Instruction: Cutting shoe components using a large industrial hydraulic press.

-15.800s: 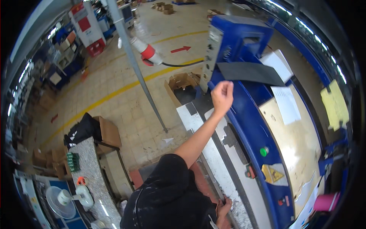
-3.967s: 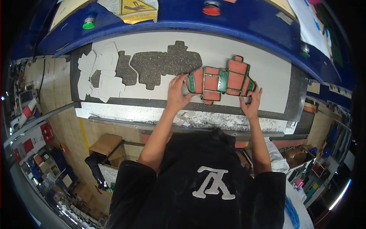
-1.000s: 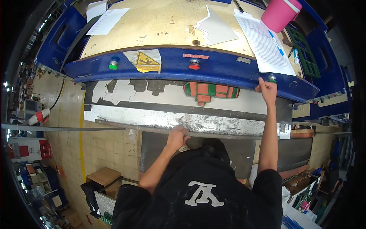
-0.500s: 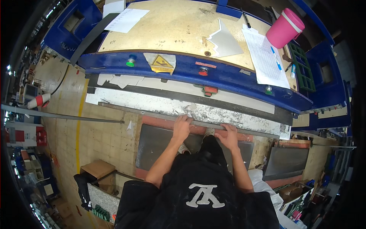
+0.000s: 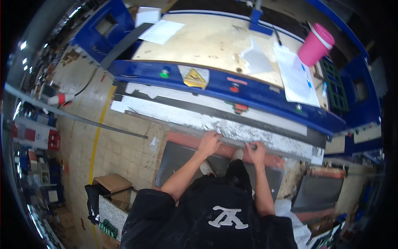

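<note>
A long, thin grey metal bar (image 5: 182,129) runs along the front edge of a scuffed white metal bed (image 5: 188,114), below a blue machine. My left hand (image 5: 210,142) is closed over the bar near its middle, fingers bent onto the edge. A short way to the right, my right hand (image 5: 257,152) grips the same bar, with its thumb and fingers curled round it. What lies under the fingertips is hidden. Behind the bed, a pale sheet (image 5: 215,105) with a notched left end lies under the machine's front.
The blue front carries a green button (image 5: 164,73), a red button (image 5: 234,87) and a yellow warning sign (image 5: 193,78). On the wooden top lie a jagged grey sheet (image 5: 258,60), papers (image 5: 294,76) and a pink jug (image 5: 316,45). A dark mat (image 5: 178,162) lies at my feet.
My view has shifted, so the machine sits lower and farther right in the picture. Both hands stay on the bar; the right hand's fingers are more curled. My feet show more.
</note>
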{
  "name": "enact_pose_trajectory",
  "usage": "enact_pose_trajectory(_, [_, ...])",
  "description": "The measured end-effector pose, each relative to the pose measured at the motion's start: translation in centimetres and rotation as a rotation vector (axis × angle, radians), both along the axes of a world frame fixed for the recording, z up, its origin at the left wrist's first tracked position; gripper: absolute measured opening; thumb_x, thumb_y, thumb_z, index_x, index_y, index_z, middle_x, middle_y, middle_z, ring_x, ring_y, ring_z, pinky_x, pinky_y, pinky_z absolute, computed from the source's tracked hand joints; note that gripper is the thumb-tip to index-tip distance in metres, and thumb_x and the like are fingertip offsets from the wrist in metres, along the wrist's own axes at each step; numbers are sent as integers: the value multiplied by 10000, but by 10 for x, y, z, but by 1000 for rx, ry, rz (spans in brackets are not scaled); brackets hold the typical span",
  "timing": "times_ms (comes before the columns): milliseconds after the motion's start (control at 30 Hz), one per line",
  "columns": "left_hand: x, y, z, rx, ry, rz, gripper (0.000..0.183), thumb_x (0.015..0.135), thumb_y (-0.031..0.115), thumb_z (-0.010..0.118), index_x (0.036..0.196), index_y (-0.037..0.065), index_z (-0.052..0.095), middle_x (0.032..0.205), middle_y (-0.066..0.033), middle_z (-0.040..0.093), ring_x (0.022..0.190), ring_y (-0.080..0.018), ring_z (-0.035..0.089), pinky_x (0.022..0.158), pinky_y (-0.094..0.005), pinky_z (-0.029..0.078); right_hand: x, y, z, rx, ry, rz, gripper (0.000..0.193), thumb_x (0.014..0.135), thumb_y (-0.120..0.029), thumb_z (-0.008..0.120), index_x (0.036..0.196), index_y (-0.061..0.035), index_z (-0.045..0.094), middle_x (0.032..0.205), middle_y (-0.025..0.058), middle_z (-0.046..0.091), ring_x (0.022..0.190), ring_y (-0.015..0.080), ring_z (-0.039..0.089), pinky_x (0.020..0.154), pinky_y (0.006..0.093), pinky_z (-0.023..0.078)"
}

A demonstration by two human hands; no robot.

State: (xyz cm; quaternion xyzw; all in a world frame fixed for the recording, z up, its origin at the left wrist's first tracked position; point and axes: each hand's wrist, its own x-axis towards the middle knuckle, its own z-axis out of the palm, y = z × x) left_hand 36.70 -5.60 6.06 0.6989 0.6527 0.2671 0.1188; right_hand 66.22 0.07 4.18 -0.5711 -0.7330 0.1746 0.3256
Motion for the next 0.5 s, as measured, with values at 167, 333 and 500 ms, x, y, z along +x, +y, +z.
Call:
enact_pose_trajectory(167, [-39,12,27,-213,-174,-140,356,919,292,788,1173,44,763,1173,-184,735,1157,-403,678,1062,-487,521,4,-4,-22,101,2,14,387,857,-335,892,791,-14,686,764,173,653,737,354,622,708,472,481])
enact_pose_trajectory(333, [-243,74,116,73,-166,641,243,950,267,745,1082,64,771,1128,-165,762,1042,-379,723,933,-474,569,5,0,-30,38,90,60,342,801,-238,905,797,-9,650,813,174,640,829,401,626,771,525,467])
enact_pose_trajectory(500, [-514,91,281,675,-85,1146,290,1000,195,648,1220,24,729,1088,-220,774,1026,-403,747,909,-482,583,-16,-20,-25,146,-166,88,543,665,-359,943,1023,-39,690,1061,188,662,1099,443,585,984,569,429])
